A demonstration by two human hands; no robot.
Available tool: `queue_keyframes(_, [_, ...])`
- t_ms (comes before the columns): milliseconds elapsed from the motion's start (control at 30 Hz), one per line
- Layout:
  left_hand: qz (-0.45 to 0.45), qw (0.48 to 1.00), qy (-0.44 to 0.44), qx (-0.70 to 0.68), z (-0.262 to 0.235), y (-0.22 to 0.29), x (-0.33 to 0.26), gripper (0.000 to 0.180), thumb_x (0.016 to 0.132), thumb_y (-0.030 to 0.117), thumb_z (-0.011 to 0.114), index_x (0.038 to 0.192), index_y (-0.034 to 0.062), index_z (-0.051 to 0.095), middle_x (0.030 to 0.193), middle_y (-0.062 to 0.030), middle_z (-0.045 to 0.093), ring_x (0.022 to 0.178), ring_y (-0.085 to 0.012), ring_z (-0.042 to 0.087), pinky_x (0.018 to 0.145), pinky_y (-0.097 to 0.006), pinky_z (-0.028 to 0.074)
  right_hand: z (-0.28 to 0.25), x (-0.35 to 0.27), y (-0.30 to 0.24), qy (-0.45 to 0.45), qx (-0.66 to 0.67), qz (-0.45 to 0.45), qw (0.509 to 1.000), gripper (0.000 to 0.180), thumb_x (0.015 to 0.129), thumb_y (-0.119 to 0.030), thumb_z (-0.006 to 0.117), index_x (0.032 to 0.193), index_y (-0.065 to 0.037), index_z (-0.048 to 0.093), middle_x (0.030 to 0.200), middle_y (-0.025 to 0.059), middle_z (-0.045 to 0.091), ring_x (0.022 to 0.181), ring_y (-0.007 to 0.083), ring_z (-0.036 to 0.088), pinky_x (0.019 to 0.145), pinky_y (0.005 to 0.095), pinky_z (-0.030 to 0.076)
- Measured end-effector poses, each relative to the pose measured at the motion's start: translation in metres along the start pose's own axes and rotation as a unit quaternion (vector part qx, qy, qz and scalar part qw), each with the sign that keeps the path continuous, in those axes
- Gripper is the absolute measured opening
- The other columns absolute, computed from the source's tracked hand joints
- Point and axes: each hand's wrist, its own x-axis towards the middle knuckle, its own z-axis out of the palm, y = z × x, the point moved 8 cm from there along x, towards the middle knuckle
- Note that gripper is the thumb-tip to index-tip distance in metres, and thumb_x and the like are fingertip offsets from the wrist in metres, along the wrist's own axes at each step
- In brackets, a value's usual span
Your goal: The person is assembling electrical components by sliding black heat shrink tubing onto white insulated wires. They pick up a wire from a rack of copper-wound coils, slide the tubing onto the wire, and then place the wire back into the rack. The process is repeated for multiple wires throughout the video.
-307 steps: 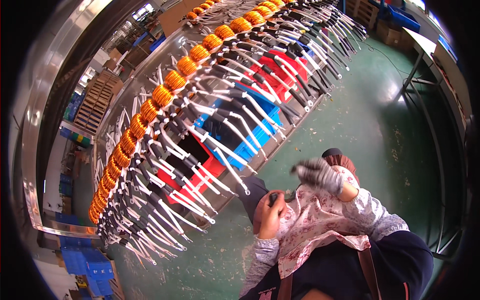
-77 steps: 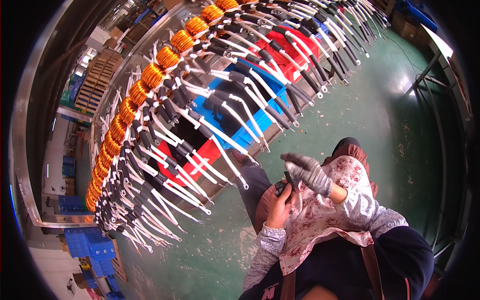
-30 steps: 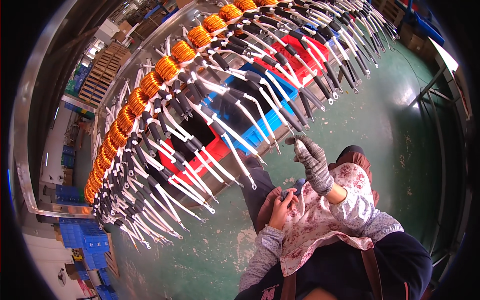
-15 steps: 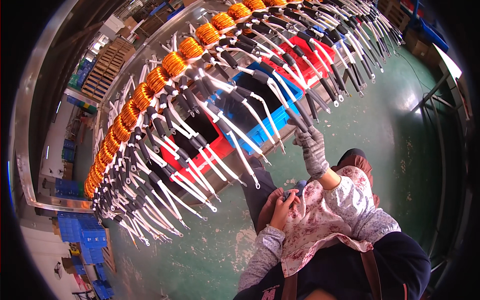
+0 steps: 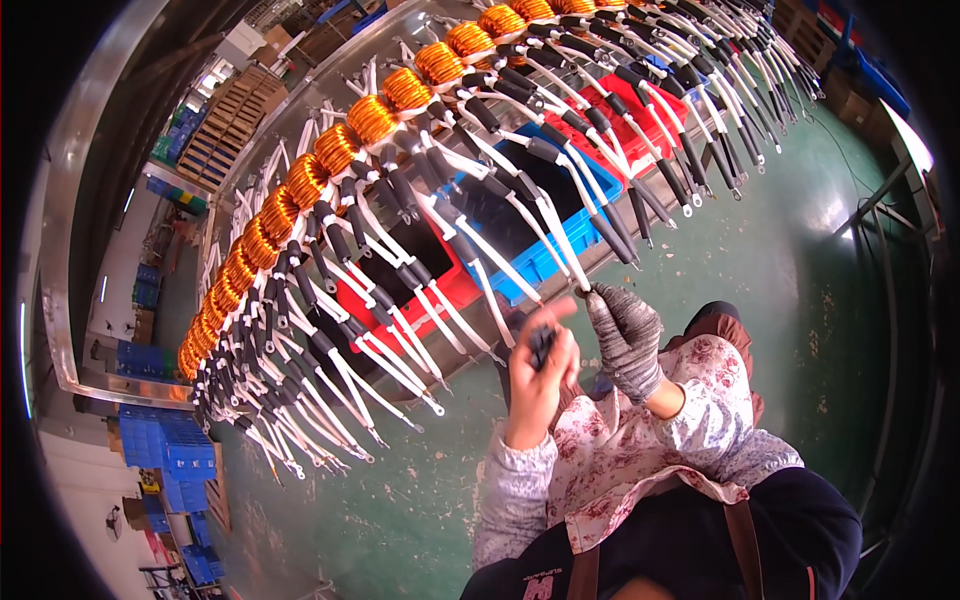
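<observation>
Above a green floor (image 5: pixel 800 270), the gloved right hand (image 5: pixel 625 335) pinched a white lead (image 5: pixel 560 240); the left hand (image 5: pixel 540 365) gripped a dark tool (image 5: pixel 541 345) beside it.

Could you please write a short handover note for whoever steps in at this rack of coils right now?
Left hand, bare, is raised and grips a small dark tool.
Right hand, in a grey knitted glove, pinches the lower end of one white-sleeved lead wire, by its metal end.
That wire hangs from the long row of orange copper coils on the metal rack.
Red plastic bin and blue plastic bin sit behind the hanging wires.
Done: cannot tell which wire ends are finished.
Left: the pinched end is in hand, apparently not yet worked.
</observation>
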Motion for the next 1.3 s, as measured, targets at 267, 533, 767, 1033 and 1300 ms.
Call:
queue_keyframes(267, [0.014, 1.000, 0.015, 0.022, 0.010, 0.003, 0.072, 0.037, 0.095, 0.027, 0.051, 0.116, -0.0029, 0.056, 0.058, 0.0085, 0.031, 0.046, -0.0014, 0.029, 0.043, -0.019, 0.019, -0.008, 0.007, -0.032, 0.030, -0.203, -0.159, 0.966, 0.016, 0.080, -0.009, 0.062, 0.095, -0.002, 0.063, 0.071, 0.0160, 0.059, 0.064, 0.0329, 0.057, 0.059, 0.0410, 0.044])
queue_keyframes(533, [0.001, 0.999, 0.045, -0.018, 0.003, -0.001, 0.087, 0.024, 0.090, 0.022, 0.060, 0.090, -0.0026, 0.062, 0.055, 0.0100, 0.032, 0.044, 0.0002, 0.026, 0.042, -0.019, 0.017, 0.022, 0.005, 0.024, -0.164, 0.267, 0.262, 0.913, 0.034, 0.096, -0.034, 0.046, 0.092, -0.004, 0.062, 0.055, -0.0026, 0.045, 0.048, 0.0095, 0.041, 0.046, 0.0246, 0.036])
queue_keyframes(767, [-0.011, 0.999, 0.032, -0.008, 0.002, 0.005, 0.083, 0.025, 0.088, 0.020, 0.061, 0.090, -0.0045, 0.062, 0.053, 0.0092, 0.034, 0.043, -0.0001, 0.027, 0.041, -0.018, 0.018, 0.054, -0.010, 0.023, -0.248, 0.660, 0.414, 0.576, 0.039, 0.096, -0.040, 0.041, 0.092, -0.004, 0.057, 0.051, -0.0063, 0.036, 0.043, 0.0070, 0.033, 0.049, 0.0254, 0.036])
queue_keyframes(1033, [0.015, 1.000, 0.014, -0.008, 0.007, 0.015, 0.087, 0.024, 0.088, 0.019, 0.060, 0.088, -0.0049, 0.062, 0.050, 0.0083, 0.034, 0.040, -0.0018, 0.029, 0.040, -0.019, 0.018, 0.049, -0.008, 0.019, -0.220, 0.628, 0.404, 0.627, 0.034, 0.096, -0.038, 0.040, 0.081, -0.010, 0.051, 0.064, 0.0023, 0.048, 0.057, 0.0163, 0.049, 0.061, 0.0332, 0.048])
queue_keyframes(1300, [-0.016, 0.998, 0.041, 0.039, -0.004, 0.014, 0.078, 0.027, 0.086, 0.025, 0.062, 0.088, -0.0021, 0.065, 0.050, 0.0102, 0.036, 0.042, 0.0000, 0.030, 0.040, -0.019, 0.016, 0.062, -0.009, 0.018, -0.224, 0.591, 0.442, 0.637, 0.038, 0.097, -0.039, 0.037, 0.076, -0.011, 0.051, 0.064, 0.0044, 0.051, 0.057, 0.0186, 0.051, 0.060, 0.0342, 0.048])
